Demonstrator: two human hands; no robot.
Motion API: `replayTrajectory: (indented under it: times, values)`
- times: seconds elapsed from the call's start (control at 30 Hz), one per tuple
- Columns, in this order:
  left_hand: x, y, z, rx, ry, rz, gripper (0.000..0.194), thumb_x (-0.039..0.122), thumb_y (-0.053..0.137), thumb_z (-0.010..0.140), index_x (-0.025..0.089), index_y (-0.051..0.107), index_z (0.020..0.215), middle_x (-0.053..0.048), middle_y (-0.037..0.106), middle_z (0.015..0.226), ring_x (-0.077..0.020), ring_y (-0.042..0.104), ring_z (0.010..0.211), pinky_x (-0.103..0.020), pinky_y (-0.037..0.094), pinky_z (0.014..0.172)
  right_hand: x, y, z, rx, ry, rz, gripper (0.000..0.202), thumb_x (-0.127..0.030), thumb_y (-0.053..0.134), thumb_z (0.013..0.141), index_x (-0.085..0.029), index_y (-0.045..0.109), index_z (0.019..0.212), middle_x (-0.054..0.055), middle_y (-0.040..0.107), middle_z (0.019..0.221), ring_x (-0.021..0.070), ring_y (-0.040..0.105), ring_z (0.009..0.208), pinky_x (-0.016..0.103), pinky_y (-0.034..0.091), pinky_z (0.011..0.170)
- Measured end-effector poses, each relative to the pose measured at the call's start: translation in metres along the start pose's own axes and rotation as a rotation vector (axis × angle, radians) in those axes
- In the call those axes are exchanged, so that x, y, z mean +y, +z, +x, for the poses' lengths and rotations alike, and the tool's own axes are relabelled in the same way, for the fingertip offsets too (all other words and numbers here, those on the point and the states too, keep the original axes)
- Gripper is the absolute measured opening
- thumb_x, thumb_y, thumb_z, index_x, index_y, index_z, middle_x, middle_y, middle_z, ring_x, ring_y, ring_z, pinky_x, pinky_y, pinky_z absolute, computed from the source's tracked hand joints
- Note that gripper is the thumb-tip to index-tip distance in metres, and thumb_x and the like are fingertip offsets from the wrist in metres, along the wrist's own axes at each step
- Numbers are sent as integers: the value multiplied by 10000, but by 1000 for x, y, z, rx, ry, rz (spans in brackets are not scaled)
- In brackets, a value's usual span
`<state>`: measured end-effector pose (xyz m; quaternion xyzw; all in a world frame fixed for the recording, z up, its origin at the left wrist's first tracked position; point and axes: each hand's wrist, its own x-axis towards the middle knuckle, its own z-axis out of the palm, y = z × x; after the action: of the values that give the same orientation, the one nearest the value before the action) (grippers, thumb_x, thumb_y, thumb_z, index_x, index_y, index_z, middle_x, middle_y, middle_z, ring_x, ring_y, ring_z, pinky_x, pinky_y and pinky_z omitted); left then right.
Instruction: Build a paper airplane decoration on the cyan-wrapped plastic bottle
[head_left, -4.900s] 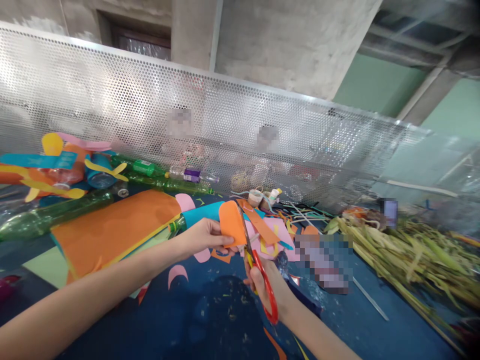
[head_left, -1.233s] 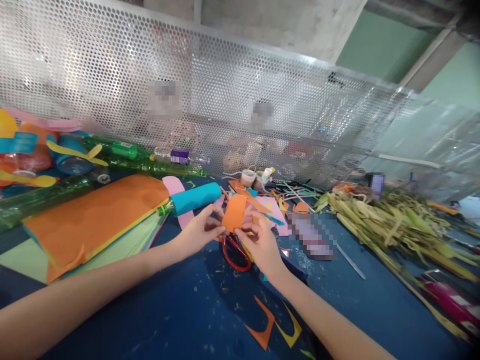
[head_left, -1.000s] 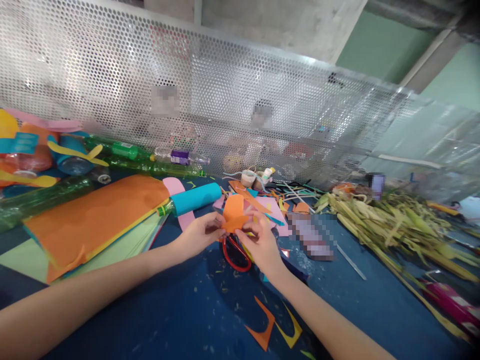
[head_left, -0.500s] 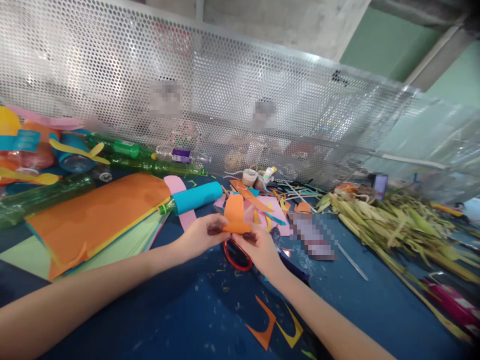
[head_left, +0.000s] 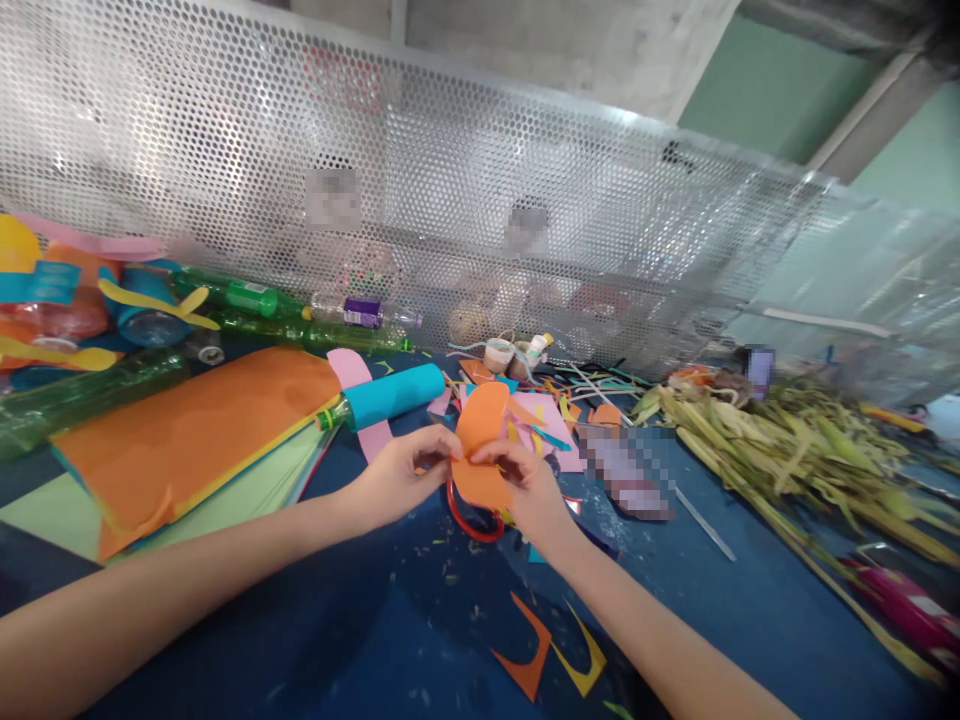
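An orange paper cutout (head_left: 484, 415) with rounded ends is held up over the table, creased across its middle. My left hand (head_left: 405, 473) pinches its left edge at the crease. My right hand (head_left: 529, 490) grips the right side, thumb and fingers closed on the paper. Just below the cutout shows a red ring-shaped handle (head_left: 474, 528), partly covered by it. To the left lies a bottle wrapped in blue paper (head_left: 396, 393), resting across a pink paper strip (head_left: 346, 368).
Orange sheets (head_left: 217, 425) lie on pale green ones at left, behind my forearm. Green bottles (head_left: 300, 332) line the perforated metal screen (head_left: 450, 150). Dried husks (head_left: 780, 450) spread at right. Orange scrap (head_left: 531, 650) and yellow scrap (head_left: 589, 660) lie in front.
The orange cutout has opened out from its folded state, so its lower half now hangs down over part of the red handle. My right hand's fingers have shifted on the paper.
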<state>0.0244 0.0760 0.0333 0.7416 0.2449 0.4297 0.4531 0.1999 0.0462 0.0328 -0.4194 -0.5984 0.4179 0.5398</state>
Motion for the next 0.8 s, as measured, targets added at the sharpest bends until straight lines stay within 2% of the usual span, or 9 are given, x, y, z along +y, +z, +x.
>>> replayTrajectory:
  times: [0.1, 0.23, 0.33, 0.43, 0.6, 0.7, 0.8]
  values:
    - [2, -2, 2, 9, -22, -91, 76, 186, 535, 798, 150, 588, 839, -19, 588, 813, -123, 591, 726, -258, 494, 692, -1, -2, 2, 8, 63, 111, 148, -309, 743, 607, -217, 661, 687, 10, 681, 740, 169, 629, 667, 281, 511, 622]
    - [4, -6, 6, 16, -128, -241, 128, 249, 641, 744, 143, 618, 813, -21, 642, 789, -126, 617, 698, -281, 510, 710, 0, -4, 4, 22, 135, 212, 205, -363, 775, 577, -221, 689, 699, 18, 704, 753, 181, 644, 657, 298, 515, 611]
    - [5, -7, 8, 10, -200, -338, 215, 310, 706, 698, 145, 622, 806, -21, 670, 789, -142, 641, 718, -311, 518, 748, -1, -4, 3, 17, 199, 240, 264, -351, 805, 531, -220, 703, 737, 27, 716, 772, 190, 653, 648, 305, 521, 603]
    - [6, -7, 9, 9, -241, -389, 260, 349, 726, 685, 146, 620, 809, -23, 683, 795, -150, 653, 734, -322, 518, 767, -3, -3, 3, 9, 194, 222, 283, -325, 817, 514, -230, 704, 756, 16, 716, 781, 182, 654, 655, 296, 524, 615]
    - [4, -6, 8, -2, -282, -471, 247, 319, 702, 731, 136, 593, 857, -36, 696, 767, -151, 663, 763, -319, 501, 805, -4, -6, 4, 24, 96, -33, 213, -360, 743, 620, -215, 697, 769, 10, 696, 720, 174, 630, 635, 318, 523, 643]
    - [2, -5, 8, 2, -303, -496, 245, 316, 686, 749, 132, 575, 866, -45, 693, 768, -159, 661, 785, -335, 490, 828, -2, -7, 4, 89, 9, -241, 185, -360, 696, 671, -190, 702, 746, 31, 682, 690, 181, 610, 623, 306, 506, 597]
    - [2, -5, 8, -5, -295, -438, 243, 331, 663, 761, 138, 570, 877, -31, 674, 753, -149, 644, 750, -324, 496, 784, 0, -8, 2, 156, -78, -350, 158, -332, 673, 698, -183, 710, 734, 29, 653, 674, 162, 571, 601, 268, 466, 537]
